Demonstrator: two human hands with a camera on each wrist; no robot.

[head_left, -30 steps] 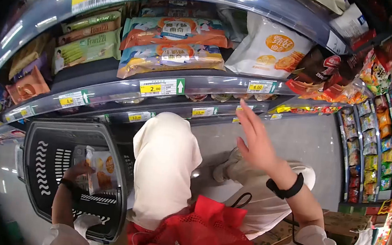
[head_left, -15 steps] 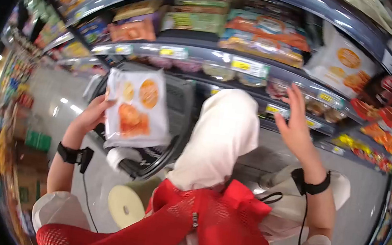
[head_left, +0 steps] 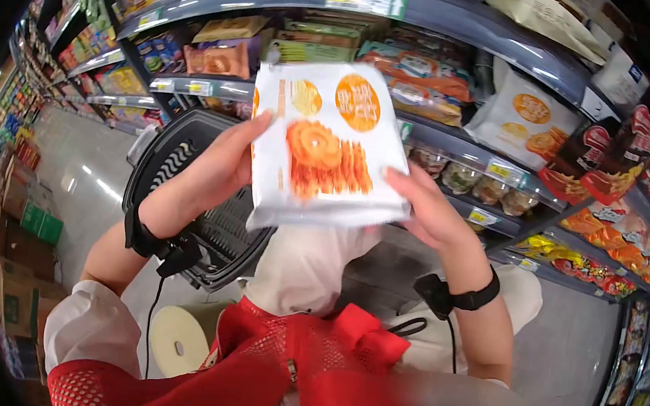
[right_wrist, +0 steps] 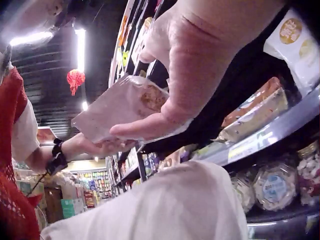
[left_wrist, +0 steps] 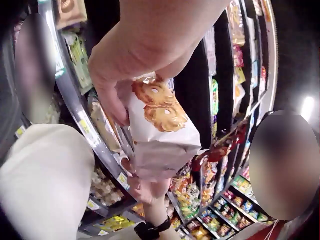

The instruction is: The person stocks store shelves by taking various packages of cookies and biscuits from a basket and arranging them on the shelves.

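A white snack bag (head_left: 323,143) with orange print and pictures of cookies is held up between both hands in the head view. My left hand (head_left: 226,159) grips its left side, and my right hand (head_left: 431,208) pinches its lower right corner. In the left wrist view the left hand (left_wrist: 145,55) curls round one end of the bag (left_wrist: 162,135). The right wrist view shows the right hand (right_wrist: 185,75) with thumb and fingers on either side of the bag (right_wrist: 117,107).
A dark shopping basket (head_left: 218,235) stands on the floor at the left, partly behind the left arm. Shelves of packaged snacks run across the front, with a similar white bag (head_left: 526,117) on one. A pale round stool (head_left: 176,342) is at lower left.
The left hand has raised the bag out of the basket and brought it to the middle. The right hand has moved in from the right and taken hold of the bag too.
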